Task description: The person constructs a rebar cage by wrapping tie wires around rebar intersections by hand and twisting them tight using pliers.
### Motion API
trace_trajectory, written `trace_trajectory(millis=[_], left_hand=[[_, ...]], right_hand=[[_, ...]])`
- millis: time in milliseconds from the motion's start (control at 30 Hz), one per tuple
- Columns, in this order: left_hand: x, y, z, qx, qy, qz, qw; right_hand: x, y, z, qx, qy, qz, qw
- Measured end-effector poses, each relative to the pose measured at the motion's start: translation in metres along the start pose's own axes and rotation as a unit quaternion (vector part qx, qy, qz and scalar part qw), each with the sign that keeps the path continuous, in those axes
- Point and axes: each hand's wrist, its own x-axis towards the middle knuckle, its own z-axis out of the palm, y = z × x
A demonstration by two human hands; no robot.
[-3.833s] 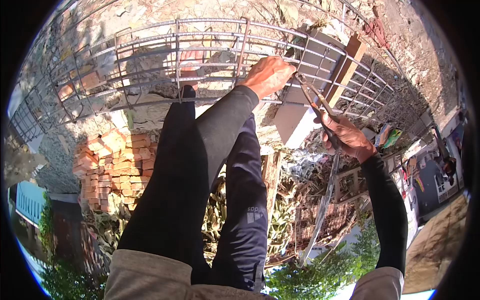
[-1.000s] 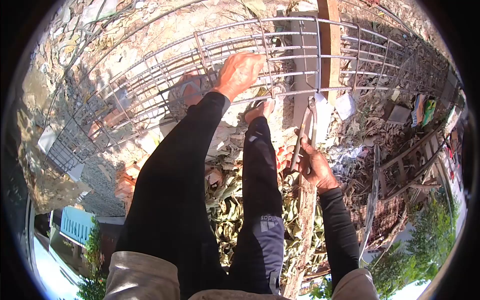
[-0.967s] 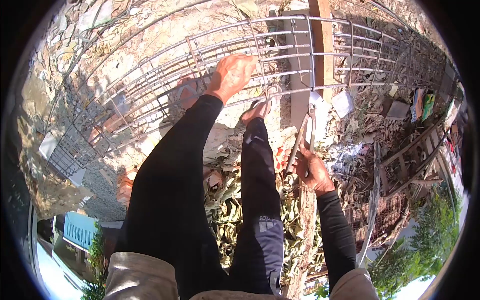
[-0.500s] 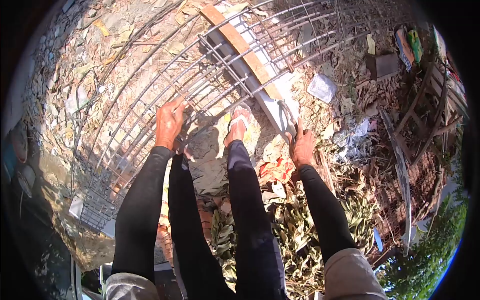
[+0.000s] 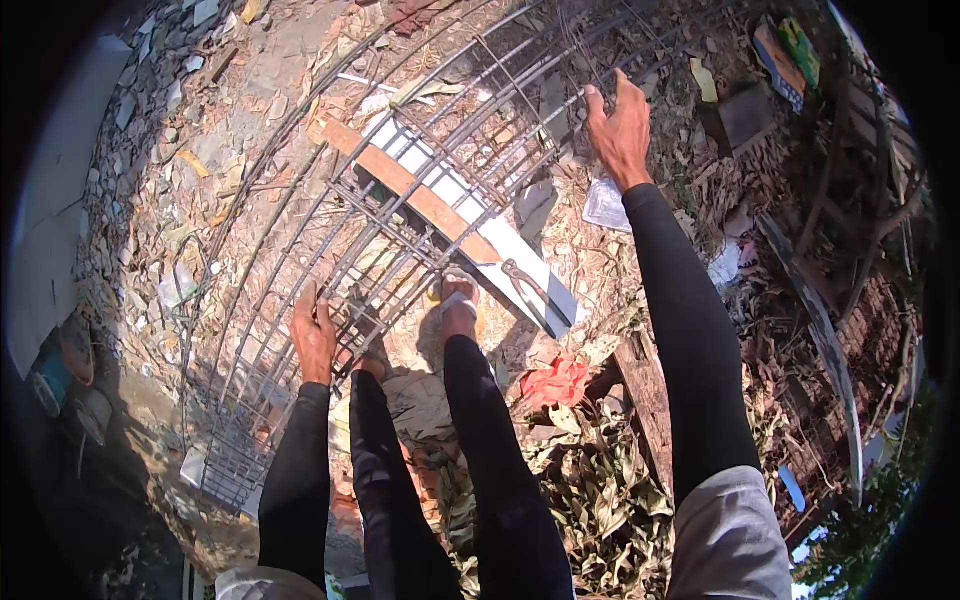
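Note:
Pincers lie on the lower end of a white board, with no hand on them. Crossing above the board is a long cage of steel bars. At the cage's near side, my left hand has its thumb and fingers apart beside the bars; whether it touches them is unclear. Further right, my right hand is raised at the cage's edge, thumb and fingers apart, near the bars. A brown wooden strip lies along the board under the bars.
My feet stand close to the cage's near edge. A red crumpled piece and dry leaves lie nearer me. On the right are a clear plastic piece, a grey branch and a dark block.
The pincers have left my right hand and lie on the board. That hand has moved up and right to the cage. My left hand has shifted lower along the cage; the view has turned.

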Motion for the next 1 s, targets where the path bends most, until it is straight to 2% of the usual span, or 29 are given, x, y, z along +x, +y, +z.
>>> trace_trajectory(millis=[33, 67, 133, 233, 267, 300, 367, 433, 467, 500, 567, 633, 667, 767, 800, 833, 900, 1000], left_hand=[[-0.005, 0.009, -0.004, -0.009, 0.043, -0.029, 0.999], [-0.01, 0.034, -0.016, -0.035, 0.051, -0.067, 0.996], [-0.025, 0.054, -0.023, -0.031, 0.079, -0.085, 0.993], [-0.044, 0.091, -0.035, -0.075, 0.058, -0.108, 0.99], [-0.05, 0.11, -0.041, -0.11, 0.029, -0.14, 0.984], [-0.054, 0.129, -0.049, -0.145, 0.0, -0.169, 0.975], [-0.07, 0.129, -0.047, -0.161, -0.019, -0.167, 0.973], [-0.075, 0.161, -0.06, -0.177, -0.086, -0.222, 0.955], [-0.076, 0.165, -0.059, -0.183, -0.108, -0.201, 0.956], [-0.078, 0.168, -0.057, -0.188, -0.133, -0.181, 0.956], [-0.071, 0.177, -0.045, -0.219, -0.151, -0.185, 0.946], [-0.061, 0.168, -0.025, -0.254, -0.181, -0.195, 0.93], [-0.052, 0.18, -0.019, -0.303, -0.19, -0.212, 0.91], [0.002, 0.224, 0.009, -0.421, -0.224, -0.227, 0.849], [0.022, 0.227, 0.024, -0.427, -0.251, -0.223, 0.84], [0.039, 0.231, 0.04, -0.433, -0.278, -0.219, 0.829], [0.066, 0.26, 0.055, -0.444, -0.286, -0.22, 0.82], [0.084, 0.285, 0.081, -0.451, -0.302, -0.207, 0.813]], right_hand=[[0.025, 0.002, 0.012, -0.03, 0.026, -0.001, 0.999], [0.041, 0.0, 0.014, -0.044, -0.054, 0.054, 0.996], [0.064, -0.007, 0.014, -0.071, -0.216, 0.156, 0.961], [0.055, -0.004, 0.013, -0.083, -0.145, 0.129, 0.978], [0.046, 0.0, 0.01, -0.035, -0.09, 0.104, 0.99], [0.036, 0.005, 0.0, -0.002, -0.095, 0.107, 0.99], [0.022, 0.011, -0.03, 0.041, -0.127, 0.103, 0.986], [0.004, 0.011, -0.052, 0.14, -0.14, 0.057, 0.979], [-0.001, -0.005, -0.071, 0.179, -0.181, 0.086, 0.963], [-0.013, -0.005, -0.064, 0.199, -0.175, 0.053, 0.963], [-0.031, -0.03, -0.065, 0.156, -0.179, 0.0, 0.971], [-0.038, -0.066, -0.077, 0.138, -0.245, 0.047, 0.958], [-0.037, -0.089, -0.089, 0.18, -0.264, 0.111, 0.941], [-0.054, -0.09, -0.067, 0.199, -0.157, 0.176, 0.951], [-0.047, -0.092, -0.08, 0.175, -0.189, 0.236, 0.937], [-0.05, -0.077, -0.068, 0.151, -0.153, 0.227, 0.95], [-0.058, -0.024, -0.027, 0.088, -0.173, 0.182, 0.964], [-0.038, -0.016, -0.04, 0.205, -0.398, 0.285, 0.848]])
